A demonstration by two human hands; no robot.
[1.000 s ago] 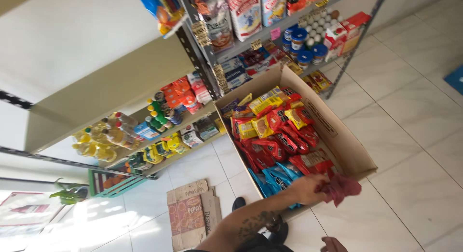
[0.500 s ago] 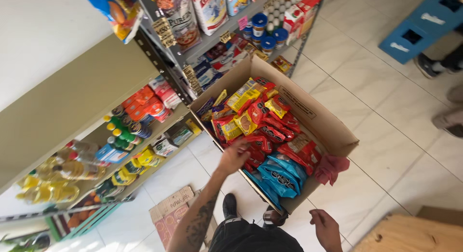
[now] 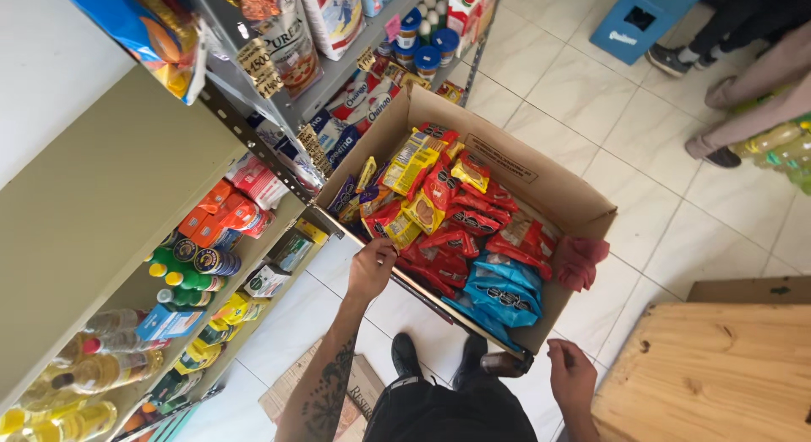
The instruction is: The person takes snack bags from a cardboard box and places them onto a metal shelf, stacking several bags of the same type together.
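gripping the cardboard box (image 3: 541, 176) rim, left hand (image 3: 372, 269) fingers clamped; right hand (image 3: 573, 376) fingers curled together.

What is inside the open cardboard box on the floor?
The cardboard box holds snack packets: red, yellow and blue ones, piled up. A pink cloth hangs over its rim. The box bottom and lower layers are covered.
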